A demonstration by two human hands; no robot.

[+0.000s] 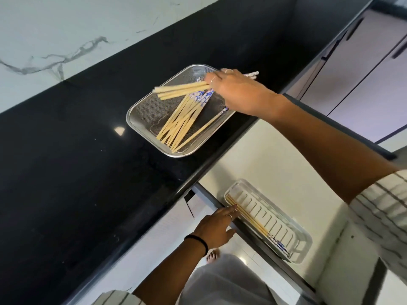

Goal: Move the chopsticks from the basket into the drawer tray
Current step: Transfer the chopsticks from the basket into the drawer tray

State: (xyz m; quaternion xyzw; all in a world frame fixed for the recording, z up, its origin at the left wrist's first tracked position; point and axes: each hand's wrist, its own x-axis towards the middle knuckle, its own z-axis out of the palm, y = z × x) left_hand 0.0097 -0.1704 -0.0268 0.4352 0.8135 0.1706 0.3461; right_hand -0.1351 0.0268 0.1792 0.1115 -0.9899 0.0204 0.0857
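Step in hand: pick-up from basket (141, 119). Right hand (237, 91) holds small bundle of chopsticks (182, 90) above it; most sticks lie inside. Left hand (217, 225), fingers relaxed, rests on drawer edge beside tray (304, 236), few chopsticks already there. Next: carry bundle down, align with tray length.

The person is wearing a pale top with thin dark stripes; its right sleeve (381, 219), ending short of the forearm, is showing at 3 o'clock and the left sleeve (116, 299) at 6 o'clock. The right hand (237, 93) is wearing 2 thin silver rings on its fingers (212, 79). The left hand (217, 227) is wearing 1 thin ring, and a black band (198, 241) is circling that wrist. Light grey trousers (220, 282) are showing at 6 o'clock, with bare toes (213, 255) peeking out just above them.
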